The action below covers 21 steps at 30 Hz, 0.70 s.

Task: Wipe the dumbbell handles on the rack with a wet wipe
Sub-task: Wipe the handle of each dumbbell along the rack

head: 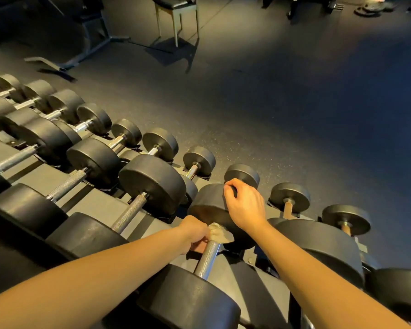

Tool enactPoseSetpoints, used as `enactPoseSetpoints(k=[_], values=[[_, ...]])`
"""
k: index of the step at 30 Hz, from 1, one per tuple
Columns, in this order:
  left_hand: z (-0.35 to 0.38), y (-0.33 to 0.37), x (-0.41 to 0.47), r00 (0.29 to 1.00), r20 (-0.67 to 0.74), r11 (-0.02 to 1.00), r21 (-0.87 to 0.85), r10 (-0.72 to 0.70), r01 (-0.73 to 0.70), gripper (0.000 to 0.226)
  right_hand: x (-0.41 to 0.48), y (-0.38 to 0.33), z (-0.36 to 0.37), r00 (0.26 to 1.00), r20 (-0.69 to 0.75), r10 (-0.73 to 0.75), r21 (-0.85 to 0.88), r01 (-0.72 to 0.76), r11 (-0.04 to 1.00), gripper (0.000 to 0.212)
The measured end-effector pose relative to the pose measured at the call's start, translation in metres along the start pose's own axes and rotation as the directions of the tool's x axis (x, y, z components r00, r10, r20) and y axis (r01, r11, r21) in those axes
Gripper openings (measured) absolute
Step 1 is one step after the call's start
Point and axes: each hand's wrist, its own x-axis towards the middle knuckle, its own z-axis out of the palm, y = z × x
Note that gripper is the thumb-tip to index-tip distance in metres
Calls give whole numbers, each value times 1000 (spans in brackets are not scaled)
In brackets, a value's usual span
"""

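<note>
The rack (97,205) is carrying black round-headed dumbbells in 2 tiers, the bigger ones on the near tier and the smaller ones along the far edge. The dumbbell (190,302) being cleaned is lying on the near tier, toward the rack's right end.

The left hand (195,231) is gripping the 1 wet wipe (220,233), its fingers (198,245) clenching round the wipe and the far end of the knurled metal handle (208,260), just beside the far head (209,205). The right hand (244,205) is resting on top of that far head, its fingers (228,188) curling over the head's far rim and gripping it.

Along the far edge at least 9 small dumbbells are showing; the row is running out past the left side, so the full count cannot be told. Behind, 1 stool (176,10) is standing on the dark floor (294,103).
</note>
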Motion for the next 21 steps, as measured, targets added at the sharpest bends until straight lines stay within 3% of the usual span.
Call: enactPoseSetpoints(k=[2,5,7,9,13,15,18,21], values=[[-2,-2,3,999,-20,999,24,34,-33,10,0,0,1,1000,-12,-4,1,4,1000,22],[0,-2,-2,991,124,992,-124,53,-38,16,1,1,2,1000,-20,-12,12,12,1000,22],[8,-2,4,985,143,994,38,100,-106,37,1,2,2,1000,-18,-17,18,17,1000,22],[12,-1,8,981,160,979,150,112,-136,44,0,2,1,1000,-19,-16,9,16,1000,23],[1,-4,2,893,448,986,-165,39,39,39,0,2,1,1000,-17,-20,14,20,1000,23],[-6,-9,1,863,503,966,-240,35,100,40,0,3,1,1000,-13,-16,36,17,999,23],[-16,-17,3,855,518,961,-224,-25,164,42,0,3,1,1000,-8,-23,38,23,999,23],[-23,-23,0,875,482,991,-91,-44,100,39,0,3,1,1000,-8,-14,43,14,999,23]])
